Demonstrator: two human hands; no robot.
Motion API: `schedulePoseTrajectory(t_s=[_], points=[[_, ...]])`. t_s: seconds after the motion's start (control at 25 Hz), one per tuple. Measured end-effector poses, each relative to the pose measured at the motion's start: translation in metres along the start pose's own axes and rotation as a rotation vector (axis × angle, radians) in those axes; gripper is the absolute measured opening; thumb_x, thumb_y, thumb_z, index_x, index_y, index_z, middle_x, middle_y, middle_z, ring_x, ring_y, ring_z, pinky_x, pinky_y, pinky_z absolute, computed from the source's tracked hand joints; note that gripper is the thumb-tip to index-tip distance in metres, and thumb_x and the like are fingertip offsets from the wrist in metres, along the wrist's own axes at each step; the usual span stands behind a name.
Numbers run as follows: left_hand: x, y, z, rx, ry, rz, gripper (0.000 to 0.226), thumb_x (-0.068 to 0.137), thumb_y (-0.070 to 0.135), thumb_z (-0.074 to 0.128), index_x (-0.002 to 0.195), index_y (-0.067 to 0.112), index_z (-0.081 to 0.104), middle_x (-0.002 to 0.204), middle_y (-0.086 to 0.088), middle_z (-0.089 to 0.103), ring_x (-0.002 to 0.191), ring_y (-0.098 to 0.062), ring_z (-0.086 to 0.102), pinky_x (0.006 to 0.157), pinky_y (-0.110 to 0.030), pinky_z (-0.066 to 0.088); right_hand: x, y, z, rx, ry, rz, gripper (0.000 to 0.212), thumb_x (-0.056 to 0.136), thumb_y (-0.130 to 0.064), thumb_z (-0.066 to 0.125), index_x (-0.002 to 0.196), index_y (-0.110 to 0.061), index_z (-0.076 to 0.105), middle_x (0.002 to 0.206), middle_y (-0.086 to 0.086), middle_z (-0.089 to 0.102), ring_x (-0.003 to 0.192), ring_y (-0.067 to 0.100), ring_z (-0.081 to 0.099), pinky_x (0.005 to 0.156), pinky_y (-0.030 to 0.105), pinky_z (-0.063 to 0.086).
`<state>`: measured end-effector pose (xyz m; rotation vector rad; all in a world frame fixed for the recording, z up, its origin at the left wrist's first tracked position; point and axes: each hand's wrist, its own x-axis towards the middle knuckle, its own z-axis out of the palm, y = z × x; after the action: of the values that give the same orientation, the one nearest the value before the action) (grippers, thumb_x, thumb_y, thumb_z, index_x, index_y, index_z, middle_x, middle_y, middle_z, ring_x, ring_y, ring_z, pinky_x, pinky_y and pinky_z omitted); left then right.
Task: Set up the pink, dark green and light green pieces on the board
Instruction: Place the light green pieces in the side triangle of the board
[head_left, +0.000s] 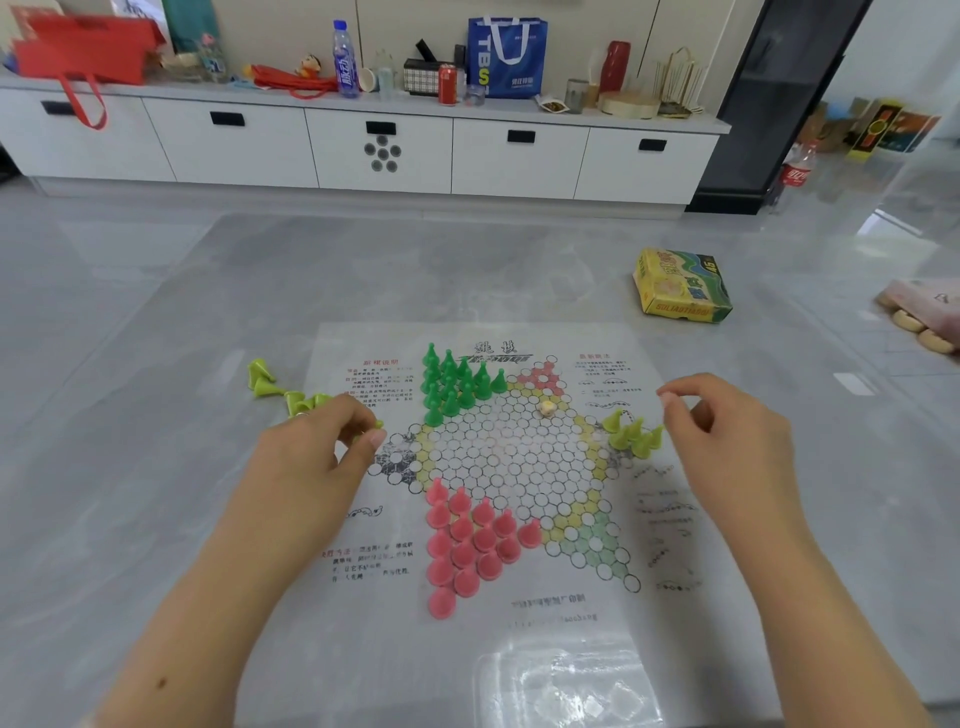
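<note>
Pink pieces (470, 540) stand nearest us, upright cones with tips up, filling the near-left point of the star on the board (493, 467); that triangle's long axis runs from its outer tip near us toward the board's centre. The sheet lies flat on the grey tabletop (156, 519). Our left hand (311, 457) hovers over the left edge of the board, fingers curled, pinching what looks like a light green piece between thumb and forefinger. Our right hand (727, 431) hangs above the right edge, thumb and fingertips drawn together; we cannot tell whether it holds anything. Just beside it a few light green pieces (636, 434) stand upright on the right point. A small die (546, 408) sits near the centre. More light green cones (285, 392) lie tipped on the tabletop, left of the board. Dark green pieces (454, 382) stand upright on the far-left point. Farther right lies a yellow game box (680, 286).
</note>
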<state>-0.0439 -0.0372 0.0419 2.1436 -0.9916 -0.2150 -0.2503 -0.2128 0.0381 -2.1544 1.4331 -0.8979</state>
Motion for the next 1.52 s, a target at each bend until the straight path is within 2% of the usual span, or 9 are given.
schedulePoseTrajectory(t_s=[0.16,0.24,0.4,0.64,0.76,0.96,1.12,1.28,1.52], points=[[-0.003,0.006,0.004,-0.009,-0.031,0.004,0.020,0.088,0.023,0.053,0.072,0.031,0.048,0.078,0.017,0.057,0.054,-0.009,0.045,0.054,-0.010,0.035,-0.009,-0.006,-0.006,0.111,0.044,0.033,0.016,0.090,-0.016,0.049,0.090,-0.017,0.065,0.050,-0.001,0.046,0.047,0.011,0.040,0.049,0.020,0.033],[-0.007,0.013,0.011,-0.093,-0.083,-0.017,0.012,0.085,0.026,0.058,0.075,0.030,0.053,0.076,0.014,0.059,0.057,-0.005,0.049,0.056,-0.006,0.038,-0.025,-0.020,0.003,0.173,-0.098,-0.072,0.015,0.089,-0.016,0.051,0.087,-0.024,0.064,0.050,-0.006,0.048,0.047,0.009,0.043,0.048,0.013,0.035],[-0.015,0.030,0.025,-0.382,-0.297,-0.069,0.013,0.077,0.025,0.068,0.071,0.018,0.059,0.062,0.005,0.063,0.048,0.001,0.051,0.047,-0.006,0.037,-0.049,-0.049,0.022,0.298,-0.480,-0.350,0.021,0.086,-0.030,0.052,0.101,-0.030,0.067,0.080,-0.018,0.063,0.080,0.000,0.058,0.069,0.012,0.046],[-0.017,0.042,0.020,-0.673,-0.348,-0.151,0.014,0.081,0.017,0.062,0.073,0.008,0.054,0.038,0.012,0.051,0.031,0.002,0.039,0.037,-0.004,0.028,-0.051,-0.053,0.023,0.614,-0.570,-0.207,0.016,0.085,-0.011,0.062,0.086,-0.025,0.069,0.084,-0.007,0.070,0.078,0.010,0.065,0.070,0.030,0.053],[-0.018,0.044,0.021,-0.702,-0.369,-0.165,0.016,0.082,0.018,0.060,0.074,0.007,0.053,0.035,0.012,0.048,0.031,0.001,0.036,0.037,-0.006,0.027,-0.051,-0.053,0.023,0.632,-0.604,-0.202,0.016,0.083,-0.010,0.063,0.084,-0.024,0.069,0.083,-0.007,0.070,0.076,0.007,0.064,0.067,0.023,0.053],[-0.016,0.038,0.022,-0.689,-0.342,-0.281,0.014,0.090,0.016,0.050,0.079,0.010,0.056,0.056,0.010,0.056,0.041,-0.002,0.036,0.043,-0.013,0.032,-0.037,-0.041,0.013,0.551,-0.414,-0.086,0.010,0.082,-0.016,0.064,0.082,-0.026,0.067,0.074,-0.015,0.068,0.068,-0.007,0.059,0.063,0.009,0.046],[-0.012,0.030,0.024,-0.673,-0.325,-0.478,0.018,0.083,-0.003,0.044,0.085,0.012,0.055,0.068,-0.006,0.047,0.052,-0.014,0.034,0.048,-0.024,0.029,-0.021,-0.006,0.008,0.245,-0.134,0.083,0.007,0.086,-0.016,0.060,0.084,-0.021,0.065,0.075,-0.009,0.065,0.071,0.004,0.060,0.061,0.013,0.041],[-0.010,0.026,0.022,-0.698,-0.336,-0.527,0.030,0.074,-0.015,0.035,0.081,0.009,0.053,0.079,-0.008,0.049,0.057,-0.017,0.034,0.051,-0.026,0.030,-0.018,0.009,0.016,-0.042,-0.135,0.062,0.010,0.088,-0.012,0.056,0.090,-0.014,0.065,0.079,0.002,0.067,0.073,0.019,0.060,0.056,0.019,0.039],[-0.009,0.025,0.024,-0.702,-0.325,-0.525,0.029,0.078,-0.014,0.031,0.079,0.008,0.050,0.072,-0.008,0.051,0.050,-0.016,0.039,0.050,-0.027,0.034,-0.016,0.013,0.020,-0.161,-0.180,0.048,0.012,0.089,-0.011,0.052,0.091,-0.014,0.063,0.082,0.006,0.067,0.073,0.024,0.059,0.056,0.025,0.038]])
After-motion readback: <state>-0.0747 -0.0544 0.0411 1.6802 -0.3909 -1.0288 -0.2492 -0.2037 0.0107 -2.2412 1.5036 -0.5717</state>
